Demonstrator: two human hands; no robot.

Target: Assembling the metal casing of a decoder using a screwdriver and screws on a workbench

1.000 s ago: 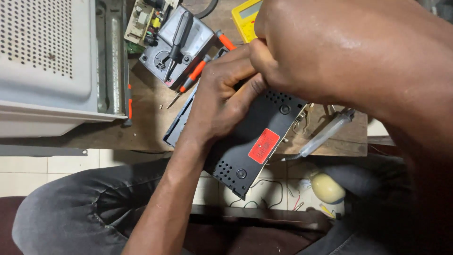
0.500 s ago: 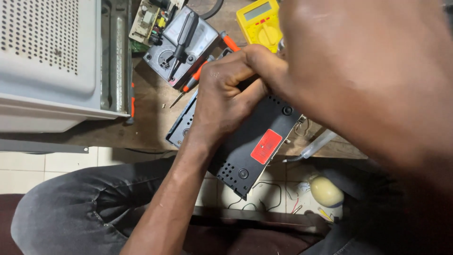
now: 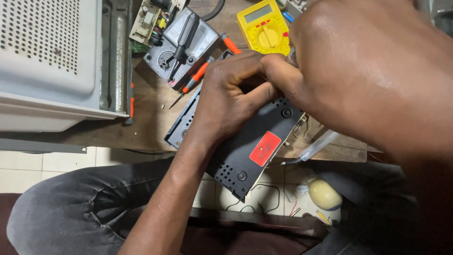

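A black perforated metal box [image 3: 255,146] with a red sticker [image 3: 265,148] lies tilted over the front edge of the wooden bench [image 3: 146,118]. My left hand [image 3: 231,94] comes up from below and is clamped over the box's upper part, thumb bent across the top. My right hand [image 3: 330,71] comes in from the right, very close to the camera. Its curled fingers meet my left thumb at the box's top edge. A small metallic tip [image 3: 293,55] shows by its knuckles. Whatever the right fingers pinch is hidden.
A yellow multimeter [image 3: 264,30] lies behind the hands. An orange-handled screwdriver [image 3: 196,78] lies beside a grey meter [image 3: 181,49] that has a black screwdriver on it. A green circuit board [image 3: 146,21] sits further back, a large grey perforated casing [image 3: 47,56] fills the left, and my dark-trousered knee [image 3: 71,212] is below.
The view has drifted, so the multimeter now shows fully. My right arm has shifted right and fills more of the frame. Both hands stay at the box's top edge.
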